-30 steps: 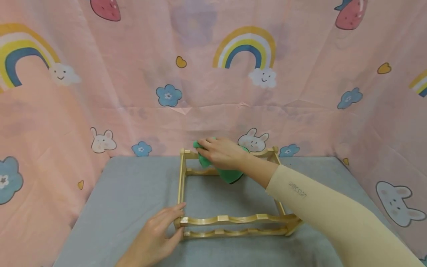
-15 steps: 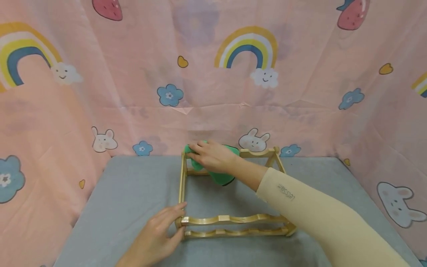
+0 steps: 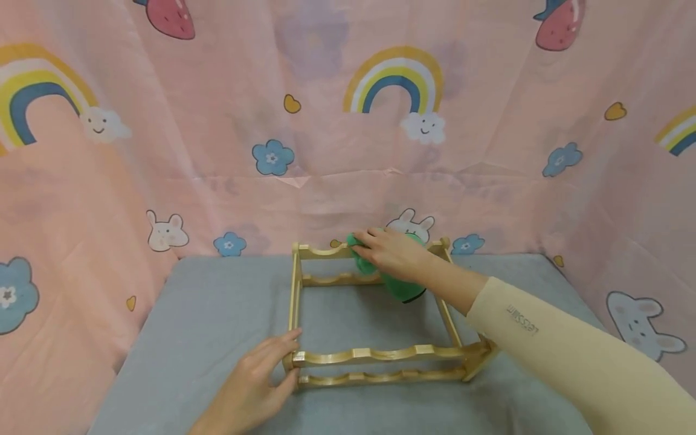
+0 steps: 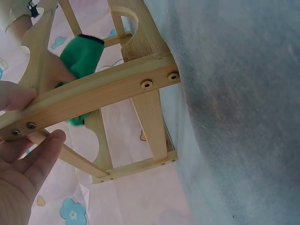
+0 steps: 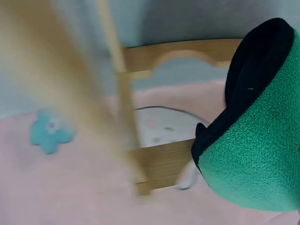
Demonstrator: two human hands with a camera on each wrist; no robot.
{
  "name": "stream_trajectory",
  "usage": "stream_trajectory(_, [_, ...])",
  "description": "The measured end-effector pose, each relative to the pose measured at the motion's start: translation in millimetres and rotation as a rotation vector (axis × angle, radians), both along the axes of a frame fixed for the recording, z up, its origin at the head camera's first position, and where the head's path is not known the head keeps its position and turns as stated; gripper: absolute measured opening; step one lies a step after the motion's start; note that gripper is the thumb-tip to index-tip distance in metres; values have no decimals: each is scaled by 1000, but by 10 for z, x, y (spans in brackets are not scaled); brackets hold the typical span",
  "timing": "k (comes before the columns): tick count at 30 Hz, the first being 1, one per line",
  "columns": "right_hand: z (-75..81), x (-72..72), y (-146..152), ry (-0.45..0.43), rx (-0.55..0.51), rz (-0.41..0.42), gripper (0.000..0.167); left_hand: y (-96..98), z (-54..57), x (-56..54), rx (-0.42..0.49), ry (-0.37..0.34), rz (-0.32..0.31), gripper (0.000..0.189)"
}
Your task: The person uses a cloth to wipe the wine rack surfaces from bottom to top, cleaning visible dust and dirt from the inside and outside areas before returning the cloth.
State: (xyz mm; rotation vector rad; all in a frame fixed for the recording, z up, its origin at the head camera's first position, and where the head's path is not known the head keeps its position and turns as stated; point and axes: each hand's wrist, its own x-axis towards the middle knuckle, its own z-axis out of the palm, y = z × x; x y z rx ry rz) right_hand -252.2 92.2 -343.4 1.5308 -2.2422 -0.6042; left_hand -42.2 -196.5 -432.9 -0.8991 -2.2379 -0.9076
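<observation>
A light wooden rack (image 3: 361,354) with scalloped rails stands on the grey-covered table. At its near left corner my left hand (image 3: 252,380) grips the frame, fingers above and thumb below the top rail's end. In the left wrist view, fingers (image 4: 47,154) lie on both sides of the wooden end piece. My right hand (image 3: 399,257) holds a green terry cloth (image 3: 402,290) with black edging over the far top rail, right of its middle. The cloth hangs below that hand; in the right wrist view the green cloth (image 5: 255,154) bulges beside the rail, and the fingers are hidden.
Grey cloth (image 3: 217,314) covers the table around the rack. Behind it hangs a pink curtain (image 3: 326,199) printed with rainbows, rabbits and flowers, close to the far rail. A cream sleeve (image 3: 565,344) crosses above the rack's right side.
The right hand slid the green cloth left along the far rail, then back right past where it was a second ago. The left hand has stayed on the corner.
</observation>
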Motion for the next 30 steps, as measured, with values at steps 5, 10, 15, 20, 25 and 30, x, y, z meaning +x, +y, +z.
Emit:
stream_trajectory(5, [-5,-46,337,-44,4,-72,57,8,-1,-17,-5,8,11,52])
stream_trajectory(10, [16,-73,582,-58,-36,-89,51,8,-7,-26,-9,15,13,54])
stream_trajectory(15, [77,-92,776,-18,-28,-100,52,5,-27,-28,-5,13,-3,56])
stream_trajectory(20, [220,-65,879,20,-45,-68,52,-1,-33,-26,-9,4,-3,51])
stream_trajectory(25, [448,11,959,8,-119,-27,51,-10,-13,-7,-42,9,-7,43])
stream_trajectory(30, [657,88,1194,-45,-224,-74,62,-3,10,-24,-79,35,-34,51])
